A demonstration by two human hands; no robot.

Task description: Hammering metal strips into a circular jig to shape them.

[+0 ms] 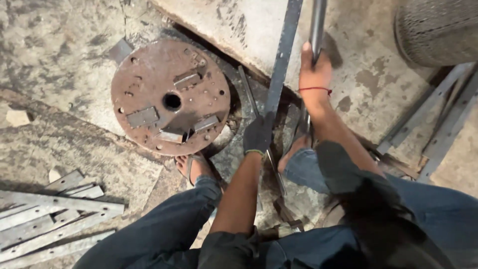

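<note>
- Grey metal strips [50, 219] lie stacked at lower left on a stained, cracked concrete floor [55, 60].
- Rust-brown round steel plate [170, 97], with a centre hole and small welded blocks, rests flat on the floor, just left of the worker's sandalled foot [195, 167].
- Dark-gloved left hand [258, 135] is clenched around a long flat steel bar [284, 55] that runs up over a pale concrete slab [239, 30].
- Bare right hand [314, 72], a red thread at the wrist, grasps a round metal rod [317, 25] just right of the bar.
- More flat strips [438, 119] lean at far right, below a woven grey drum [440, 30].
</note>
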